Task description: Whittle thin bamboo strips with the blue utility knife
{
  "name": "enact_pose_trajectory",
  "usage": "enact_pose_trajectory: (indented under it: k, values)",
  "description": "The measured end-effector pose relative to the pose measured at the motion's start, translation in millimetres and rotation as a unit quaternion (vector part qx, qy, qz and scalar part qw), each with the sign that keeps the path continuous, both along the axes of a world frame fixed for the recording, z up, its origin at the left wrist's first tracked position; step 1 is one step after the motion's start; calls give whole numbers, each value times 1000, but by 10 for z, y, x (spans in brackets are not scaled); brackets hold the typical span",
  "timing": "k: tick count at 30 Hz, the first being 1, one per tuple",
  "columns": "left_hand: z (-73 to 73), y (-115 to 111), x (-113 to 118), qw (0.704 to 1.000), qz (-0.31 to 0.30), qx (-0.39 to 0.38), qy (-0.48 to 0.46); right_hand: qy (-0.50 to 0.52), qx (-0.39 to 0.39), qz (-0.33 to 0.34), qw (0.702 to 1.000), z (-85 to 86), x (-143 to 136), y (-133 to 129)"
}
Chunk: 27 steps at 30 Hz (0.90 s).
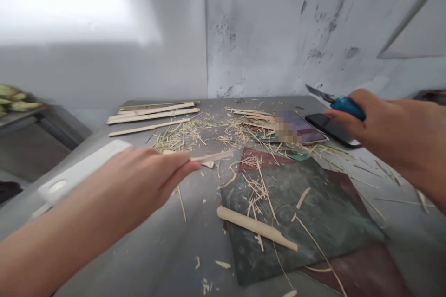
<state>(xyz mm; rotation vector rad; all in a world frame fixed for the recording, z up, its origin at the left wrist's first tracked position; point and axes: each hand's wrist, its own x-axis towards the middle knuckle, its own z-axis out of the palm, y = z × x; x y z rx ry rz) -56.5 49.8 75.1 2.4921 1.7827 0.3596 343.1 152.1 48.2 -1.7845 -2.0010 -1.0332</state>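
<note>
My left hand [153, 174] is closed round a thin pale wood strip [216, 155], whose free end points right over the table. On the right, my right hand [379, 125] grips a utility knife [348, 106] by its blue handle. The knife's blade is out and points up and left, apart from the strip. Below and between the hands lies a dark green sheet [334, 213] over reddish-brown sheets [362, 269]. A thicker carved wood stick [256, 227] rests on the green sheet among thin shavings [258, 190].
Several long strips [153, 113] lie at the table's back left. Shavings [181, 134] are scattered across the middle. A black phone [327, 127] and a purple booklet-like item [299, 125] lie at the back right. A white board [83, 171] lies at left. A wall [265, 32] stands behind.
</note>
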Motion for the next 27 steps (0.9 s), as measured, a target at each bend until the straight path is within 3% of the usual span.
enact_pose_trajectory:
  k: [2,6,9,15,21,27]
  values:
    - [27,5,67,999,-2,-17,29,-37,32,39,998,-44,-67,-9]
    - [43,13,190,980,36,-170,-92,-73,77,181,978,-185,-278,-134]
    - [-24,-6,166,960,41,-237,-141,-45,43,265,962,-237,-346,-242]
    - [-143,-31,131,953,-2,-264,-148,-11,-44,401,915,-225,-445,-437]
    - [-189,-96,220,961,-5,-255,-108,-19,-81,439,895,-240,-483,-556]
    - [-209,-157,311,959,-35,-248,-134,-8,-89,425,901,-248,-483,-595]
